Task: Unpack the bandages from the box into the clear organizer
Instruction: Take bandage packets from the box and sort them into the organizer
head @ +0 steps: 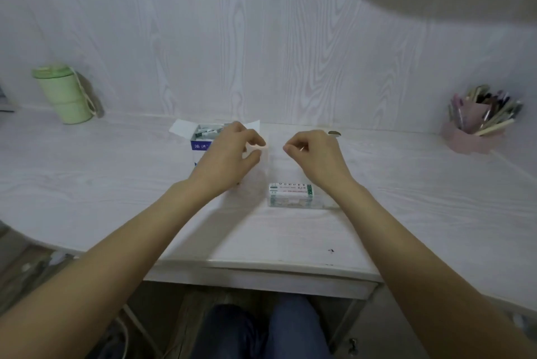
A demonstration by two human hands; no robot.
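box: blue-and-white box (200,142) sits toward the back of the desk (116,184), flaps open upward, small packets visible inside; the left hand partly hides its near side.
organizer: clear organizer (296,198) lies near the desk's front middle, just under the right wrist; a printed green-and-white bandage pack (291,189) shows in or on it, which of the two i cannot tell.
left hand: left hand (229,155) hovers just right of the box, fingers (255,140) curled, thumb and forefinger pinching a small pale thing (263,149), probably a bandage, too blurred to be sure.
right hand: right hand (316,155) is level with the left, well above the organizer; forefinger and thumb are drawn together at the tip, but whether they pinch anything i cannot tell.
long axis: the pack's long axis runs left to right across the desk, printed face up; the pinched piece is too small to read its direction.
risk one: a light pinch on a thin strip could let it slip onto the desk between box and organizer.
risk two: the right forearm passes close over the organizer, so a low sweep could nudge it off line.
bystanders: green cup (62,94) far left, pink pen holder (476,126) far right, both well apart from the work.
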